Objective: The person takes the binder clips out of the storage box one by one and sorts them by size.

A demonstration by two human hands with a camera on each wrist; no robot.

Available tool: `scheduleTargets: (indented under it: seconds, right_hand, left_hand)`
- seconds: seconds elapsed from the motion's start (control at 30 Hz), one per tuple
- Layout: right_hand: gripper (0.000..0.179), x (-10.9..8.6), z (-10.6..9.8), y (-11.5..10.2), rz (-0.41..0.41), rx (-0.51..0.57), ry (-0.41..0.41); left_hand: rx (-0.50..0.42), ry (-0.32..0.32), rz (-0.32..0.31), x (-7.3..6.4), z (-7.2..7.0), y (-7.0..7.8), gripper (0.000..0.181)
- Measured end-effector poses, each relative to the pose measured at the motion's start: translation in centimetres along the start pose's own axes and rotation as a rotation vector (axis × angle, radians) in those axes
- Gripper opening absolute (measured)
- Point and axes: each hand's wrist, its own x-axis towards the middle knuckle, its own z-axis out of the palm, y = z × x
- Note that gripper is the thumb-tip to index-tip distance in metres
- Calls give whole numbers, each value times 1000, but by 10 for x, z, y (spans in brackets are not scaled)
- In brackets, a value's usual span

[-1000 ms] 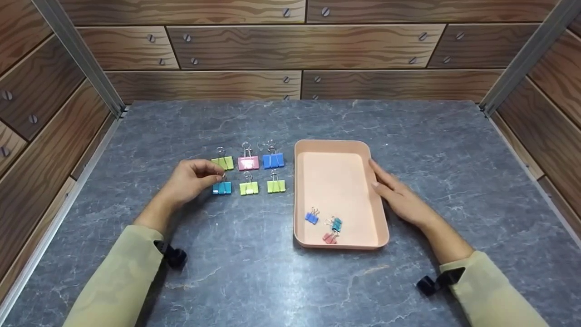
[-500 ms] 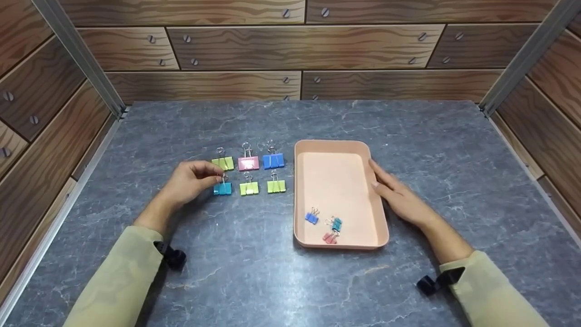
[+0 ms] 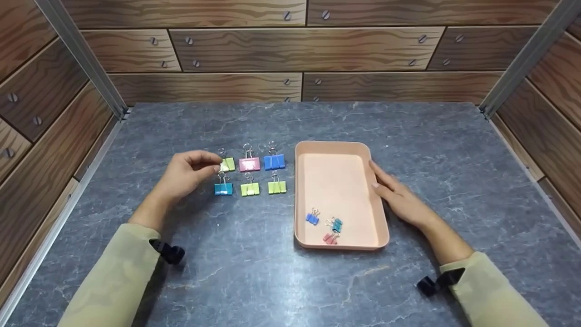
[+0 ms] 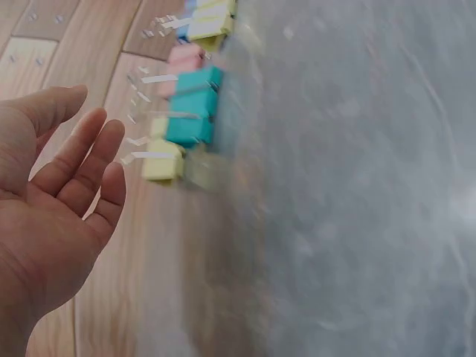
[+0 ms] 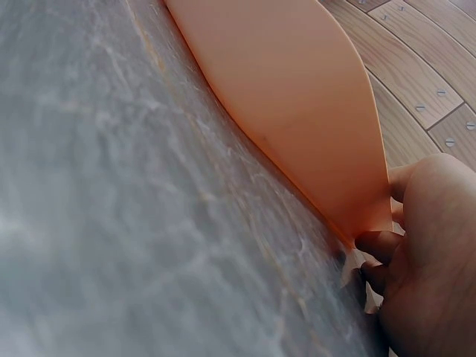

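My left hand [image 3: 188,175] hovers at the left end of two rows of binder clips, thumb and fingers apart. Nothing is between its fingers in the left wrist view. Closest to it are a green binder clip [image 3: 228,165] in the back row and a teal binder clip [image 3: 223,189] in the front row. Beside them stand a pink clip [image 3: 249,164], a blue clip [image 3: 274,161] and two green clips, one in the middle [image 3: 249,190] and one at the right [image 3: 277,187]. My right hand [image 3: 401,200] rests against the right wall of a pink tray [image 3: 379,213], fingers extended.
Inside the tray lie three smaller clips: blue [image 3: 312,218], teal [image 3: 337,225] and pink [image 3: 330,238]. The grey marbled table [image 3: 218,281] is enclosed by wood-patterned panels [image 3: 236,86] at the back and sides.
My left hand has let go of the teal clip's handle and moved slightly up and back toward the green clip. The teal clip had shifted a little right. My right hand stays against the tray.
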Motion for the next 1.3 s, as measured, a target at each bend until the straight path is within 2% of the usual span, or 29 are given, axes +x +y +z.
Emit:
scheduleTargets:
  seconds: [0.23, 0.4, 0.6, 0.8, 0.97, 1.3]
  right_hand:
    - [60, 0, 0, 0, 11, -14, 7]
    - [60, 0, 0, 1, -1, -19, 6]
    - [61, -1, 0, -1, -3, -16, 1]
    - [61, 0, 0, -3, -9, -21, -11]
    - [61, 1, -2, -3, -8, -39, 0]
    - [60, 1, 0, -1, -9, -25, -3]
  left_hand:
    - [-14, -95, 52, 3, 17, 33, 20]
    - [-38, -203, 100, 7, 36, 55, 19]
    - [-38, -310, 150, 14, 63, 72, 19]
    - [-51, -394, 195, 20, 88, 80, 20]
    - [-22, -469, 220, 26, 108, 83, 22]
    - [21, -617, 164, 30, 142, 79, 22]
